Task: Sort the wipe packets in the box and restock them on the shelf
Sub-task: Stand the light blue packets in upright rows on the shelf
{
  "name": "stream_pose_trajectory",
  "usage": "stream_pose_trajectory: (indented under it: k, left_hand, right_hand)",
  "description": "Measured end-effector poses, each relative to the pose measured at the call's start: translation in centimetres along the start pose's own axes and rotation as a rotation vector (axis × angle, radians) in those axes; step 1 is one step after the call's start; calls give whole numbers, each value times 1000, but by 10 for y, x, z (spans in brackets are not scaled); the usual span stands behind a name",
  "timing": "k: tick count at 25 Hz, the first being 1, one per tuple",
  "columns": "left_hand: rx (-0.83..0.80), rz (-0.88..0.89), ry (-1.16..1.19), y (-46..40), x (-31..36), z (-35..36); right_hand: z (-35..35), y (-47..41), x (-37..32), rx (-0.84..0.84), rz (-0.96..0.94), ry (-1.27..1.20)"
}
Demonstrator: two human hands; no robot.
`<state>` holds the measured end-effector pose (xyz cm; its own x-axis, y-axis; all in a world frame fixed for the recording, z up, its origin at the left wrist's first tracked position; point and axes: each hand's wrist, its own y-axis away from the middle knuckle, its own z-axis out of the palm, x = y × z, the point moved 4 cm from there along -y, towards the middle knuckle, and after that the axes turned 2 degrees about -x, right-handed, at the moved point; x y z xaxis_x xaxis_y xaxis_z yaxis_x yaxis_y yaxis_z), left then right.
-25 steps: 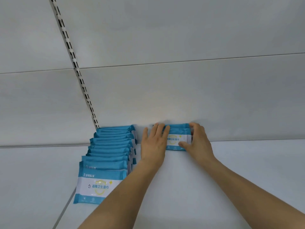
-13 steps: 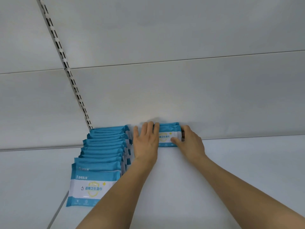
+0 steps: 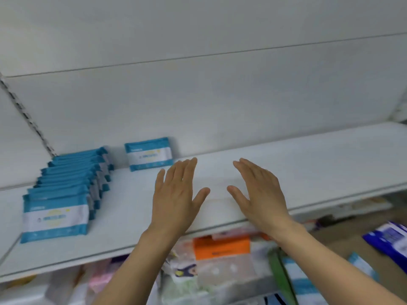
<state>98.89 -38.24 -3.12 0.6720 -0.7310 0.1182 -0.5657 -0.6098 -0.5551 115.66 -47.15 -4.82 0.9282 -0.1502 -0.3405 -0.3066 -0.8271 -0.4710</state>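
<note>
row point(image 3: 63, 194) of packets at shelf point(image 3: 308, 159) left | lone packet point(image 3: 149, 154) upright against back wall | left hand point(image 3: 176, 194) flat, empty | right hand point(image 3: 259, 192) flat, empty | next: fetch matching packets below, stand them in front of lone packet, labels forward

i see an orange box point(image 3: 222, 246) on the lower level, a green strip point(image 3: 278, 269) beside it, and a dark blue pack point(image 3: 388, 239) far right.

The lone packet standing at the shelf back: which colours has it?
Blue with a white band, head view: lone packet.
</note>
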Motion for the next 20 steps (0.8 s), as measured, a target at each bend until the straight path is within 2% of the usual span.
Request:
stream_pose_trajectory:
  k: [3, 6, 8, 12, 16, 18, 20]
  left_hand:
    - [-2, 36, 224, 36, 78, 3]
    - [-55, 202, 437, 79, 167, 15]
    - [-166, 288, 521, 108, 218, 34]
    - [-616, 177, 571, 157, 272, 101]
    - [-988, 127, 443, 189, 288, 182]
    - [-1117, 84, 358, 204, 289, 217]
    - [-1154, 34, 306, 211, 289, 240]
  right_hand:
    - [-41, 69, 53, 40, 51, -30]
    - [-78, 140, 105, 152, 121, -83]
    - [-88, 189, 142, 152, 222, -139]
    - [-69, 281, 215, -97, 534, -253]
    - [-28, 359, 256, -508, 809, -302]
    - [-6, 390, 266, -672, 882, -286]
    - [10, 406, 268, -760, 931, -276]
